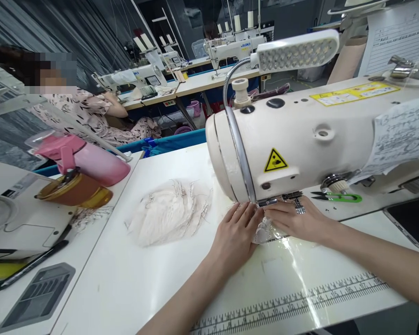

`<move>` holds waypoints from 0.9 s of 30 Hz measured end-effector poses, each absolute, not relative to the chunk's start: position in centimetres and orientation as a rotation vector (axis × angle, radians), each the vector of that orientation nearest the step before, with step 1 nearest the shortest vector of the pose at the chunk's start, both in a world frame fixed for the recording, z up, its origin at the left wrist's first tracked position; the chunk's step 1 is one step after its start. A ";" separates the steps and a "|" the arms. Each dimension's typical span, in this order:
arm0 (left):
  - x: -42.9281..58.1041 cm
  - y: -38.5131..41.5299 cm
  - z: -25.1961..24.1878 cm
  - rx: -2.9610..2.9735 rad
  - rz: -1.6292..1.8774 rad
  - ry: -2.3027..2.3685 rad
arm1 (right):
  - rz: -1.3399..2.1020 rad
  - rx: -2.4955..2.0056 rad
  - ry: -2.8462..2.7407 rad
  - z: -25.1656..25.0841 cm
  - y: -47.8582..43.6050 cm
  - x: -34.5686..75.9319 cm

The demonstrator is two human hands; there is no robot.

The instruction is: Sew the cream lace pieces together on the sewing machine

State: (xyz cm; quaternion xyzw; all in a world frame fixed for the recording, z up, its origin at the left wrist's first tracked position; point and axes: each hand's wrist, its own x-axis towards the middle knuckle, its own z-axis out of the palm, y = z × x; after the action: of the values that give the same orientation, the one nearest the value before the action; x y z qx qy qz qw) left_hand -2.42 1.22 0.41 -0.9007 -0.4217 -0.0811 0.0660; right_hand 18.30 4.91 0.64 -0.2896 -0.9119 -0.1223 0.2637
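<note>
Beneath the head of a white sewing machine (293, 135), both hands are at a small piece of white lace fabric (263, 231). My left hand (238, 228) comes from the left, its fingers bent and close together at the lace beside the presser foot area. My right hand (303, 219) reaches in from the right, fingers closed on the lace, their tips partly hidden by the metal parts under the head. The needle point cannot be made out. A crumpled heap of pale fabric (167, 214) with loose threads lies left of my left hand.
Green thread snips (338, 197) and a dark phone (412, 223) lie right. A ruler strip (286, 304) runs along the front. At left are a pink tumbler (94, 158), an amber cup (77, 190) and a black pen (31, 265). A lamp (298, 51) overhangs; a person (87, 111) sits beyond.
</note>
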 end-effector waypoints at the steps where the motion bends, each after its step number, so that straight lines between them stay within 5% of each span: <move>1: -2.4 1.1 0.4 -2.705 -0.255 -1.273 | -0.376 -0.768 -2.458 0.9 4.8 18.3; 10: -3.3 0.9 0.3 -2.755 -0.320 -1.065 | -0.563 -0.714 -2.487 0.8 4.4 18.1; 27: -4.2 1.7 0.8 -2.806 -0.284 -1.163 | -0.342 -0.611 -2.578 -0.7 4.0 17.2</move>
State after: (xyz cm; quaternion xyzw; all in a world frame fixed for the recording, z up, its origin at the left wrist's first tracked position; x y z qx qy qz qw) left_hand -4.22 1.67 0.78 -0.9188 -0.3809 -0.0931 0.0452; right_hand 17.17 4.02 -0.68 -0.2224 -0.9385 -0.1244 0.2331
